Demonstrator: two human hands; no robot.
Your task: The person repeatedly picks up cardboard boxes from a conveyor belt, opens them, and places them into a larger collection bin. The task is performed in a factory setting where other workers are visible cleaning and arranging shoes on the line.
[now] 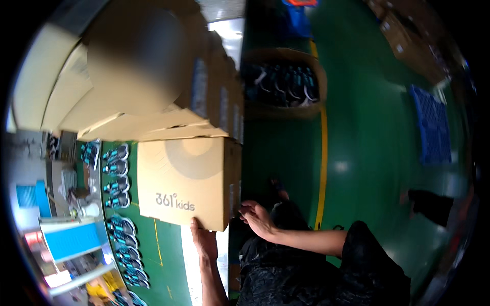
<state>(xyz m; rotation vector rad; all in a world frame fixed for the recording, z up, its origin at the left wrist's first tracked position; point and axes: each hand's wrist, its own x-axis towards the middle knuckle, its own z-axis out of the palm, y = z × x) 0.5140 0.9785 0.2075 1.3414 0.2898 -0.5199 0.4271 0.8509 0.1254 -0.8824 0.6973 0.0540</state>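
Note:
A tan cardboard shoebox (181, 178) with dark printing stands under a tall stack of similar boxes. My left hand (205, 242) grips its lower edge, the thumb on the front face and the fingers out of sight beneath. Just right of the box's side is my right hand (259, 220), its fingers loosely bent and slightly apart. Nothing shows in that hand, and whether its fingertips touch the box is not clear.
Stacked cardboard boxes (132, 61) lean above and left. Black-and-teal sneakers (122, 232) line a conveyor at left. A large carton (301, 109) of shoes sits ahead on the green floor. A blue pallet (433, 125) and another person's dark-clothed leg (431, 206) are at right.

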